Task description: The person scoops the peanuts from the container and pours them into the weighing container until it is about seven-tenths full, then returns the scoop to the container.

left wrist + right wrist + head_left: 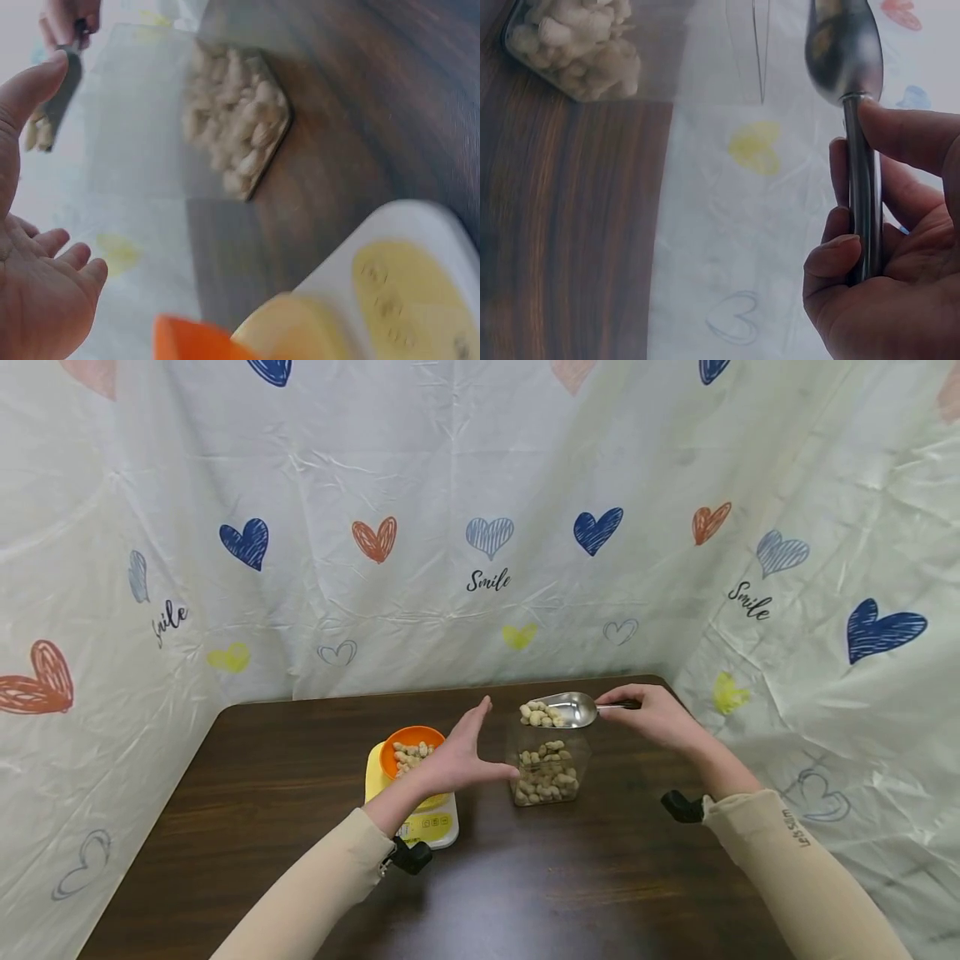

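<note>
My right hand [648, 714] grips the handle of a metal scoop [576, 708], its fingers wrapped round it in the right wrist view. Peanuts in their shells [540, 714] lie in the scoop's front end, above a clear plastic container [551, 767] that holds more peanuts [236, 120]. Left of the container, my left hand [461, 756] is spread with thumb and fingers apart and holds nothing. Beneath and beside its wrist, an orange bowl [389, 760] with some peanuts sits on a white and yellow kitchen scale [442, 822], partly hidden by the hand and forearm.
The dark wooden table [570, 885] carries the scale on the left and the container near its middle. A white sheet [420, 468] printed with hearts hangs behind the table and along both sides. Each wrist wears a black strap-on camera [682, 807].
</note>
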Demonstrator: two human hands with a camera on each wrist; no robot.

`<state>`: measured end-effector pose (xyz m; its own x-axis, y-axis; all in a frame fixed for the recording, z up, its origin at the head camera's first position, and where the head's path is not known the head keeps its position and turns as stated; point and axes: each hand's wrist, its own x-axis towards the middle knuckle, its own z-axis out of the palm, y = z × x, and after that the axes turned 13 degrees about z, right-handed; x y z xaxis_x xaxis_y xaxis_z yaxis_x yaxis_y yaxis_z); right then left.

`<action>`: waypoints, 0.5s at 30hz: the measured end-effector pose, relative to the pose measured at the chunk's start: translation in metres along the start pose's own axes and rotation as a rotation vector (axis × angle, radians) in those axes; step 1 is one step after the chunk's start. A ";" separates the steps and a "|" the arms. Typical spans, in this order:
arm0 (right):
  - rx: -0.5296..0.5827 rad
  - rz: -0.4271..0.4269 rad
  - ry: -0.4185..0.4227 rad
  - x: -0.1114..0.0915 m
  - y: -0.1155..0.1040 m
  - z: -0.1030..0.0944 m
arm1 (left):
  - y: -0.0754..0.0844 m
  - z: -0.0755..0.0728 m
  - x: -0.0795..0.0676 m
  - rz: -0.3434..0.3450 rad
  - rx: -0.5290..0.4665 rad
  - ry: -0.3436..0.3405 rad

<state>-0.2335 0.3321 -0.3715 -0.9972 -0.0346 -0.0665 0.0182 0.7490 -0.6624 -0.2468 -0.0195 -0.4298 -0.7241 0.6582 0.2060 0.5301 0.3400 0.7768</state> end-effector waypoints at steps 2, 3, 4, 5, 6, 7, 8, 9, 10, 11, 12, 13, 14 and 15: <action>0.001 0.007 0.001 0.001 -0.002 0.002 | 0.003 -0.011 -0.007 0.020 0.015 0.017; 0.005 0.012 0.000 0.001 -0.003 0.003 | 0.003 -0.017 -0.010 0.030 0.025 0.024; 0.006 0.019 0.001 0.001 -0.004 0.003 | 0.004 -0.023 -0.014 0.038 0.030 0.031; 0.007 0.022 0.002 0.000 -0.006 0.004 | 0.004 -0.029 -0.017 0.043 0.035 0.039; 0.009 0.024 0.002 0.000 -0.007 0.004 | 0.004 -0.034 -0.020 0.047 0.044 0.047; 0.013 0.024 0.002 0.000 -0.009 0.005 | 0.004 -0.040 -0.024 0.048 0.052 0.054; 0.016 0.022 0.001 0.000 -0.011 0.006 | 0.003 -0.045 -0.027 0.047 0.059 0.059; 0.018 0.019 0.001 0.000 -0.012 0.007 | 0.002 -0.050 -0.030 0.042 0.063 0.065; 0.021 0.017 0.000 -0.001 -0.014 0.007 | 0.001 -0.055 -0.034 0.038 0.070 0.072; 0.024 0.012 -0.004 0.000 -0.015 0.008 | -0.001 -0.060 -0.037 0.037 0.079 0.077; 0.027 0.014 -0.006 0.000 -0.017 0.010 | -0.002 -0.064 -0.040 0.031 0.085 0.083; 0.030 0.012 -0.011 0.000 -0.019 0.011 | -0.002 -0.068 -0.043 0.024 0.092 0.086; 0.034 0.015 -0.015 0.000 -0.020 0.012 | -0.003 -0.072 -0.046 0.019 0.097 0.092; 0.036 0.014 -0.019 0.000 -0.021 0.013 | -0.005 -0.076 -0.049 0.011 0.104 0.097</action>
<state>-0.2332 0.3077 -0.3671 -0.9952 -0.0370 -0.0904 0.0355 0.7249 -0.6879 -0.2473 -0.1041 -0.3984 -0.7545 0.5959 0.2751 0.5778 0.4041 0.7091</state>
